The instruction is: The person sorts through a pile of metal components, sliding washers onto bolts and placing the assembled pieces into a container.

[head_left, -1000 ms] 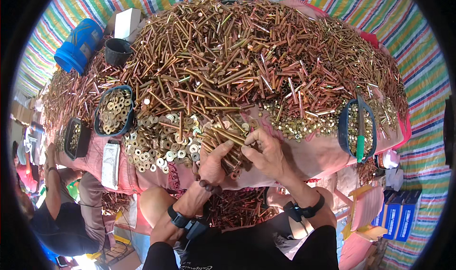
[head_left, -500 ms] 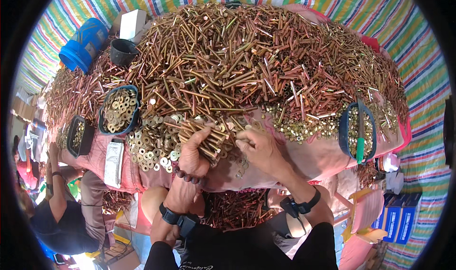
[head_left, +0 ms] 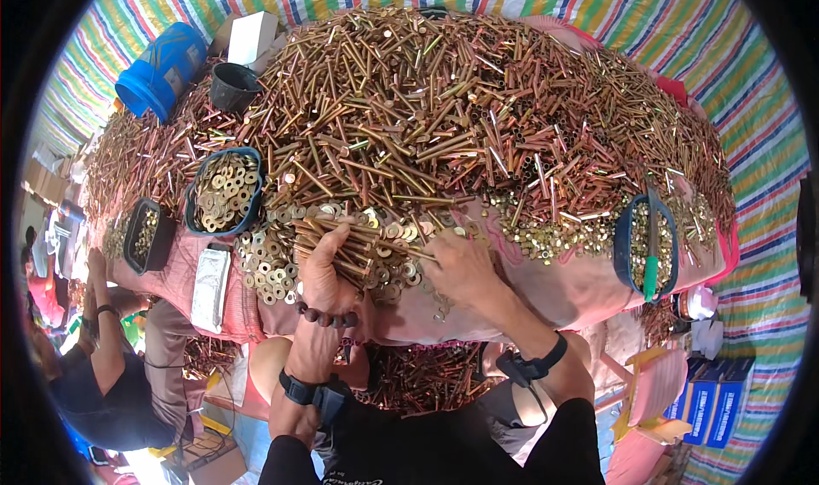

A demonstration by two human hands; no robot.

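My left hand [head_left: 327, 276], with a beaded bracelet at the wrist, is closed round a bundle of long brass-coloured bolts [head_left: 348, 244]. The thumb lies across the top of them. One bolt [head_left: 408, 249] sticks out to the right of the bundle, and the fingertips of my right hand [head_left: 465, 267] are closed on its end. Loose flat washers [head_left: 271, 267] lie in a heap beside and under my left hand. Just beyond both hands rises a large pile of similar bolts [head_left: 444, 118].
A blue tub of washers [head_left: 190, 216] and a dark tub of nuts [head_left: 136, 267] stand at left. At right, a blue tub of nuts [head_left: 620, 267] holds a green-handled tool [head_left: 651, 272]. A blue bucket [head_left: 166, 67] lies far left. Another person [head_left: 111, 383] sits at left.
The bundle in my left hand has turned to lie flatter. My right fingers now grip a bolt that juts out from it. The whole view has shifted slightly.
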